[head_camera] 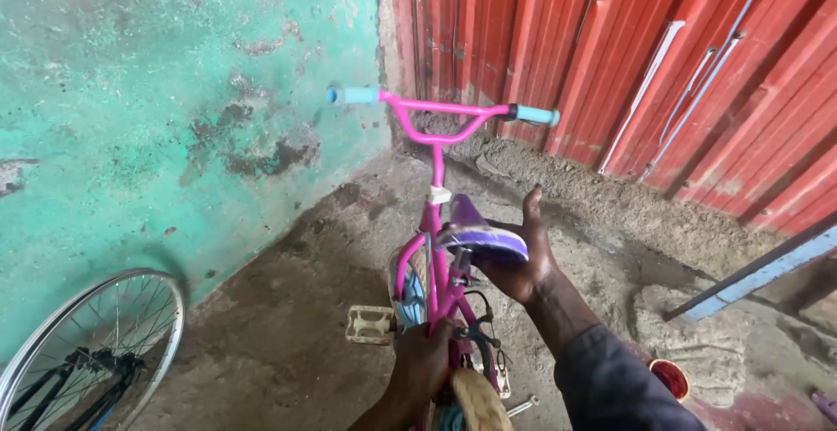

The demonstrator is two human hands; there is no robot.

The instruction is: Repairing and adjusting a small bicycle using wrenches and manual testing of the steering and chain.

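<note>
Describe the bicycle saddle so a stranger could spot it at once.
Start at the pink child's bicycle standing before the green wall. Behind its handlebar stem, the right hand cups the saddle from below. It alone is purple with a white edge.

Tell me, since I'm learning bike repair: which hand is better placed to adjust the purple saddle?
Probably the right hand: it already cups the purple padded saddle, while the left hand grips the pink metal frame low down.

Pink bike frame [433,248], purple saddle [479,237], blue grips [534,115], green wall [174,117].
</note>
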